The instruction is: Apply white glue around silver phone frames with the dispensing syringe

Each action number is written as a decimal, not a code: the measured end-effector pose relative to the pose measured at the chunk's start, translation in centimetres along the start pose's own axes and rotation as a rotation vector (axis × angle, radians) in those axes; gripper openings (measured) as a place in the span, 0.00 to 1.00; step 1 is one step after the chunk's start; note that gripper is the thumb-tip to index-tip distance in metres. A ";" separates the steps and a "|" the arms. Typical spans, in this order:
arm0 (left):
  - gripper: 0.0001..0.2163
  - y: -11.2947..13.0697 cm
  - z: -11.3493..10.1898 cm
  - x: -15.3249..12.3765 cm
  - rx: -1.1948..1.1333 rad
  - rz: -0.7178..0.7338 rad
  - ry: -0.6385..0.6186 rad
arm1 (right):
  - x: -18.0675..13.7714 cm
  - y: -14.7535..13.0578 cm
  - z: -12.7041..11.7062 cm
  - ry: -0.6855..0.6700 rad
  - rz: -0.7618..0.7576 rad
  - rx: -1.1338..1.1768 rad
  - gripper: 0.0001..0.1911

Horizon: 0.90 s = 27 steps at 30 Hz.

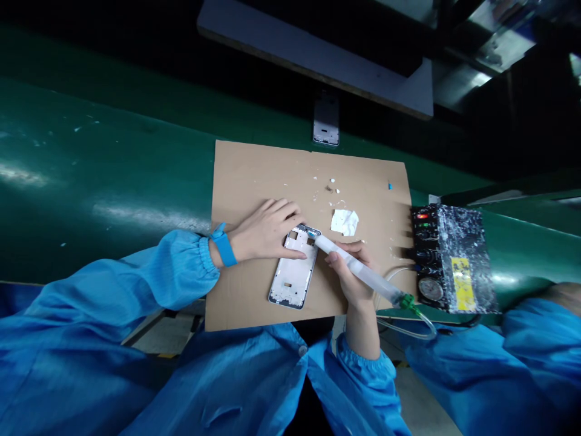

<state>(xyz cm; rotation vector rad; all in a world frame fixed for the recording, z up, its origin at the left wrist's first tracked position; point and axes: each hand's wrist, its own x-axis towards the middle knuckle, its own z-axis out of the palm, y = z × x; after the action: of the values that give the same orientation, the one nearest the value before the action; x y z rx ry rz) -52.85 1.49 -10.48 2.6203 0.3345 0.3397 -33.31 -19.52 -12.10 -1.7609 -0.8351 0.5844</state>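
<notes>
Left hand (267, 230) lies flat, fingers spread, pinning the white rectangular phone frame (294, 275) to the brown cardboard sheet (254, 181) at centre; right hand (351, 272) grips the translucent dispensing syringe (358, 269), tip touching the frame's far end.

white phone frame (294, 275), tan cardboard (254, 181), green belt (113, 175)

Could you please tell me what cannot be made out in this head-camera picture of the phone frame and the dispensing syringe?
- Syringe tip: too small to tell whether it touches the phone frame.
- Frame's top left corner: covered by the left hand.
- Middle of the syringe barrel: wrapped by the right hand.
- Controller box gauge and labels: too small to read.
- Second phone frame: upper part lost in shadow.
</notes>
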 end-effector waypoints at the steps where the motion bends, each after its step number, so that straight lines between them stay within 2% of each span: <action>1: 0.31 0.0 0.0 0.0 0.003 0.000 -0.001 | 0.0 0.0 0.0 -0.001 -0.001 0.003 0.18; 27: 0.31 -0.1 0.3 0.0 0.008 0.012 0.025 | 0.1 -0.1 0.0 0.002 0.030 -0.006 0.22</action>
<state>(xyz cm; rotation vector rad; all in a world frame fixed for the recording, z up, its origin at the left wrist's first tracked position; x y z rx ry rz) -52.77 1.44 -10.78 2.6293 0.3290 0.3764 -33.28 -19.47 -12.05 -1.7821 -0.8114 0.6000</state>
